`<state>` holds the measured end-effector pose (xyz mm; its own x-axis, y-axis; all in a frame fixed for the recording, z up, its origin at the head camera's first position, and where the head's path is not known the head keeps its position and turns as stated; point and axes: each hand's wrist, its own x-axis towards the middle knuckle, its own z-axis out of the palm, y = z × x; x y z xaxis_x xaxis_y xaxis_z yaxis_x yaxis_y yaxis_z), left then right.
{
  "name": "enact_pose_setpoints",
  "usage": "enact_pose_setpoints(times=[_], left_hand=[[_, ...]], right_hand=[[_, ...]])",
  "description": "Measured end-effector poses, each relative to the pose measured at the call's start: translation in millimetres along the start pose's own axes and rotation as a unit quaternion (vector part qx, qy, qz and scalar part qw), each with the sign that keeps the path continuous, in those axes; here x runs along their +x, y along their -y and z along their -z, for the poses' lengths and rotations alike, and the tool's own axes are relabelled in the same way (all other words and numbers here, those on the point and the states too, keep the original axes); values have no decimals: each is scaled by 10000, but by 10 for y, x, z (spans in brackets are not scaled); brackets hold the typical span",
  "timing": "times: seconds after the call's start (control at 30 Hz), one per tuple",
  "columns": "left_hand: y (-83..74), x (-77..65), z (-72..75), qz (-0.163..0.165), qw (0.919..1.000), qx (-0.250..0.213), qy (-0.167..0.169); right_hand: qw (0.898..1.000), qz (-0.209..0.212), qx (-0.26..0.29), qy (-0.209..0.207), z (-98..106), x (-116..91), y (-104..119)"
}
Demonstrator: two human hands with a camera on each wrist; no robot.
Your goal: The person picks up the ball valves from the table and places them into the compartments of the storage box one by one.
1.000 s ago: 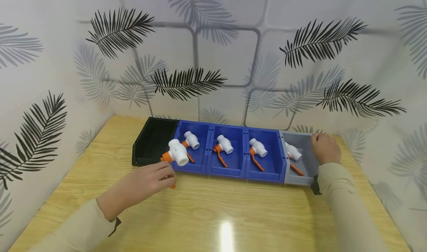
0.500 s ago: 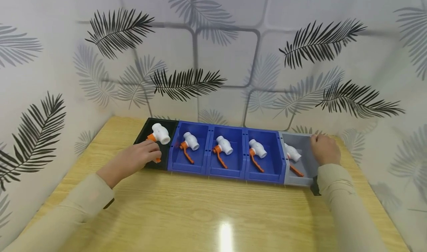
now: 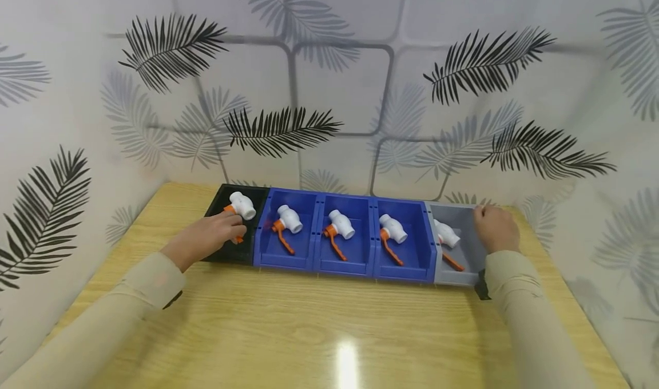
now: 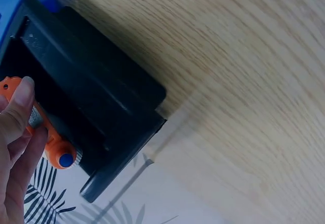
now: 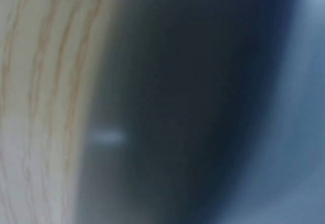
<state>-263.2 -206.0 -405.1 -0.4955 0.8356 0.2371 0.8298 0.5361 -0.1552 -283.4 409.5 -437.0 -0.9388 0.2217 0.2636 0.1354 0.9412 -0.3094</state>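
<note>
My left hand [image 3: 218, 234] pinches a white ball valve [image 3: 243, 206] by its orange lever, over the black bin [image 3: 243, 249] at the row's left end. In the left wrist view, thumb and fingers squeeze the orange lever [image 4: 53, 145], which has a blue cap at its hub. Whether the valve touches the bin's floor, I cannot tell. My right hand [image 3: 497, 229] is at the right wall of the grey bin [image 3: 471, 231], fingers curled over its rim. Inside that bin lies another ball valve [image 3: 447, 233]. The right wrist view is a close blur.
Three blue bins [image 3: 288, 260] stand side by side between the black and grey ones, each with one white ball valve [image 3: 342, 224] with an orange lever. The row sits on a wooden table [image 3: 309, 326], near a leaf-patterned wall [image 3: 340, 86] behind it.
My left hand has carried its ball valve leftward from in front of the first blue bin to the black bin, then lowered it slightly. The right hand has stayed at the grey bin.
</note>
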Motion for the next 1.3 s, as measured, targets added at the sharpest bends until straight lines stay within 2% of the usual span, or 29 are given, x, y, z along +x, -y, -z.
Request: enact_pose_setpoints(times=[0.3,0.7,1.0,1.3], left_hand=[[98,5,-139,249,9992,-33,317],[192,-28,-289,414,9981,-73,457],[186,-9,-320,614,9960,-280,585],[146,32,-371,675,9961,-192,532]], right_hand=[[10000,31,9,41,21,6,27],[9998,-111,-56,153,39,2,57],[9999,-110,-55,119,50,-12,60],[9998,-116,-49,182,65,-36,65]])
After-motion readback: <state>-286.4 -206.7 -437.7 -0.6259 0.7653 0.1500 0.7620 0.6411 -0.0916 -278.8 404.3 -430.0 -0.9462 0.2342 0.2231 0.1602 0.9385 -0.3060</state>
